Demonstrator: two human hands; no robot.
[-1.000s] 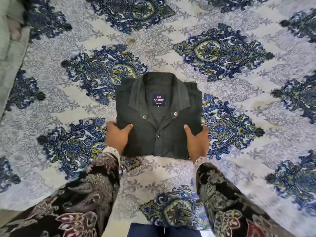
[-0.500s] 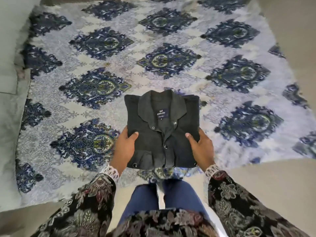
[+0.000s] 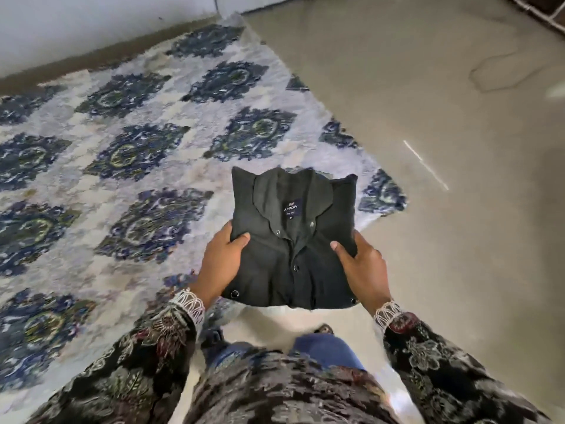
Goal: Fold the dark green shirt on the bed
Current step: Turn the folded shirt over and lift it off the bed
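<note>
- The bed (image 3: 91, 166), under its blue-and-white medallion bedspread, fills the left and far part of the view; bare floor (image 3: 428, 87) lies to the right.
- The dark green shirt (image 3: 293, 237) looks fully folded: a compact rectangle, collar up and far, "ARROW" label showing, placket snapped. It is held in the air over the bed's near right corner and the floor, not lying on the bedspread.
- The folding itself seems done; what may remain, judging by the task, is setting the packet down somewhere.
- The left hand (image 3: 221, 264) grips the shirt's left edge, thumb on top, fingers underneath.
- The right hand (image 3: 365, 267) grips the right edge the same way.
- Hidden: the fingers beneath the shirt, the underside folds and the sleeves tucked below.
- The bedspread pattern is blurred, and the small print under the label cannot be read.
</note>
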